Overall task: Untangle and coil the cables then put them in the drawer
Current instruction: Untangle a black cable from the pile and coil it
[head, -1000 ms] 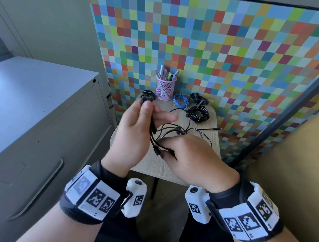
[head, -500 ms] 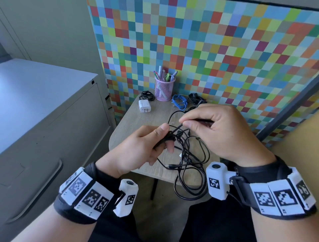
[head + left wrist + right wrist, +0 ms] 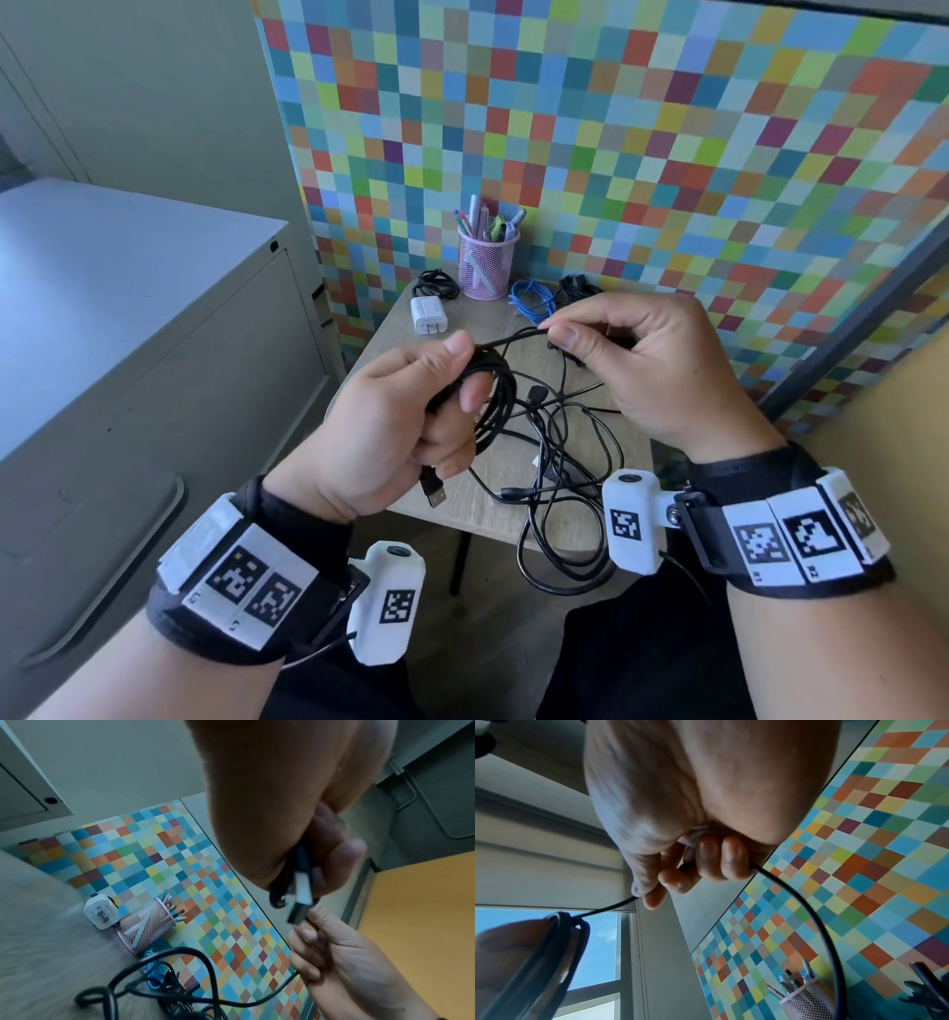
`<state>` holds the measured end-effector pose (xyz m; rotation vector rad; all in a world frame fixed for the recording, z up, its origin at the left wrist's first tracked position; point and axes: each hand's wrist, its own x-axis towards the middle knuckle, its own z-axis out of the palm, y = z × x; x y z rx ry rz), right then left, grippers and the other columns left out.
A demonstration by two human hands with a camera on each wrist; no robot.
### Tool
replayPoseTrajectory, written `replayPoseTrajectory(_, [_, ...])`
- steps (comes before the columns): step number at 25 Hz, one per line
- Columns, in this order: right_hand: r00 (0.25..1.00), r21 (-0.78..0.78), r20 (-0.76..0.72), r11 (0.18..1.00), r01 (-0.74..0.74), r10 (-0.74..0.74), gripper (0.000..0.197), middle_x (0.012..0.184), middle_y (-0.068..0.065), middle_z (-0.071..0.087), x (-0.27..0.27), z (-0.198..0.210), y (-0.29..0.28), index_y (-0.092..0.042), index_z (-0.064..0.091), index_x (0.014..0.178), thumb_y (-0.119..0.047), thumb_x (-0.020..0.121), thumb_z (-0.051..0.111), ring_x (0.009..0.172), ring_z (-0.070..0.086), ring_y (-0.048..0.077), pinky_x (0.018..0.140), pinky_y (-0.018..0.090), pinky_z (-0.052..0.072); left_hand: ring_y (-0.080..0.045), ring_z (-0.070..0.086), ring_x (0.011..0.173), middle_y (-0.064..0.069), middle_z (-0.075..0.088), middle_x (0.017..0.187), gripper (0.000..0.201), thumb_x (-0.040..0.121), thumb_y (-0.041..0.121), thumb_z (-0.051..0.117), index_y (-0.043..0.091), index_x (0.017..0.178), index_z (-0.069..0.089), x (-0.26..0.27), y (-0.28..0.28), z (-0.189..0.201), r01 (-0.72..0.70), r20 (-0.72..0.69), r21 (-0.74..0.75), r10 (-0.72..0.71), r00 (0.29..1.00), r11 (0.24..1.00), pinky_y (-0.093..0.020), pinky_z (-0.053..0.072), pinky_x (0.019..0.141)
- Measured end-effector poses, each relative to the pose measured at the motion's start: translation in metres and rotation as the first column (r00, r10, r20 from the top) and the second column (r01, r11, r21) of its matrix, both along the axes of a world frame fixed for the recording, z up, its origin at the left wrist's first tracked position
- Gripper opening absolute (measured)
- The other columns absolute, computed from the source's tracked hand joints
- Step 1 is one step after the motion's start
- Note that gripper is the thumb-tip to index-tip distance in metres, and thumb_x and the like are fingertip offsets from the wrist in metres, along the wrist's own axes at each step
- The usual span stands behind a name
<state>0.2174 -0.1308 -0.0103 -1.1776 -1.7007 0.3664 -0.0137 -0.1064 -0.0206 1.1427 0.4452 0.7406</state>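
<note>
Now round black cable coil (image 3: 493, 395) in curled left hand (image 3: 405, 426), right hand (image 3: 647, 370) pinching its thin strand.

Wristband tags (image 3: 788, 539): square black-and-white code patterns with tiny characters beneath, too small to read.
Wrist camera housings (image 3: 627, 524): one code square each, no words.
White charger (image 3: 101, 910): grey print, blurred, unreadable.
</note>
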Motion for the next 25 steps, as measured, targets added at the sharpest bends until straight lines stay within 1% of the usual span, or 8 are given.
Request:
replayPoseTrajectory(3, [0.998,0.164,0.025,0.985,0.053,-0.058,0.006,0.088,-0.015,0.074,0.001,0.009,0.003,-0.017,0.079,0.100,-0.016,0.096,0.074,0.079,0.068,0.002,0.072,0.017,0.049,-0.015,0.009,0.043,0.002,0.014,0.052,0.045,0.098,0.039,0.041,0.018,0.064,0.060,-0.006,0.004,0.008,-0.065,0.067,-0.004,0.065,0.996,0.998,-0.023,0.033,0.042])
replayPoseTrajectory(9, [0.967,0.398,0.112,0.902,0.168,-0.230,0.013,0.073,0.006,0.068,0.001,0.022,0.005,-0.011,0.081,0.103,-0.020,0.100,0.072,0.064,0.052,0.007,0.063,0.021,0.040,-0.015,0.009,0.042,0.002,0.011,0.054,0.046,0.098,0.040,0.039,0.018,0.065,0.061,-0.009,0.005,0.016,-0.113,0.120,0.000,0.113,0.986,0.994,-0.022,0.034,0.043])
replayPoseTrajectory(14, [0.987,0.054,0.118,0.993,0.103,-0.109,0.012,0.096,-0.019,0.075,-0.001,0.009,0.004,-0.022,0.081,0.106,-0.019,0.098,0.073,0.089,0.071,-0.003,0.078,0.010,0.049,-0.012,0.013,0.039,0.006,0.015,0.053,0.042,0.101,0.043,0.039,0.018,0.074,0.060,-0.005,0.002,0.012,-0.076,0.199,-0.036,0.081,0.977,0.996,-0.023,0.040,0.046])
replayPoseTrajectory(16, [0.986,-0.098,0.149,0.991,0.092,-0.077,0.013,0.096,-0.019,0.077,-0.012,-0.006,0.002,-0.025,0.082,0.106,-0.025,0.098,0.072,0.092,0.071,-0.003,0.081,0.017,0.053,-0.009,0.022,0.036,0.007,0.020,0.053,0.038,0.105,0.040,0.035,0.016,0.084,0.057,0.001,-0.002,0.012,-0.048,0.297,-0.067,0.066,0.953,0.997,-0.025,0.047,0.053])
replayPoseTrajectory(18, [0.973,-0.185,0.227,0.979,0.085,-0.041,0.017,0.092,-0.011,0.079,-0.026,-0.019,-0.004,-0.030,0.080,0.107,-0.038,0.101,0.066,0.087,0.072,0.004,0.081,0.034,0.058,-0.009,0.037,0.039,0.007,0.031,0.053,0.036,0.109,0.034,0.029,0.013,0.092,0.053,0.010,-0.004,0.012,-0.111,0.356,-0.108,0.143,0.923,0.988,-0.029,0.051,0.066])
replayPoseTrajectory(21, [0.924,-0.231,0.379,0.972,0.055,0.038,0.025,0.060,-0.008,0.059,-0.047,-0.026,-0.015,-0.027,0.075,0.095,-0.044,0.102,0.059,0.058,0.053,0.007,0.059,0.036,0.047,-0.022,0.061,0.054,-0.003,0.048,0.058,0.035,0.113,0.029,0.027,0.009,0.095,0.050,0.020,-0.002,0.007,-0.353,0.309,-0.121,0.373,0.875,0.928,-0.036,0.058,0.079])
replayPoseTrajectory(23, [0.897,-0.263,0.438,0.963,0.059,0.065,0.025,0.054,-0.006,0.049,-0.053,-0.021,-0.019,-0.026,0.075,0.087,-0.042,0.102,0.061,0.053,0.045,0.008,0.054,0.035,0.037,-0.030,0.074,0.075,-0.008,0.064,0.064,0.034,0.114,0.025,0.027,0.008,0.095,0.050,0.023,0.001,-0.001,-0.491,0.193,0.063,0.472,0.860,0.869,-0.033,0.059,0.079])
replayPoseTrajectory(25, [0.882,-0.300,0.460,0.953,0.048,0.100,0.023,0.056,-0.008,0.055,-0.055,-0.012,-0.024,-0.027,0.077,0.088,-0.042,0.100,0.064,0.053,0.048,0.006,0.055,0.030,0.035,-0.023,0.077,0.084,-0.007,0.074,0.073,0.032,0.114,0.023,0.030,0.010,0.093,0.051,0.021,0.003,-0.009,-0.531,0.002,0.408,0.581,0.814,0.743,-0.028,0.057,0.080])
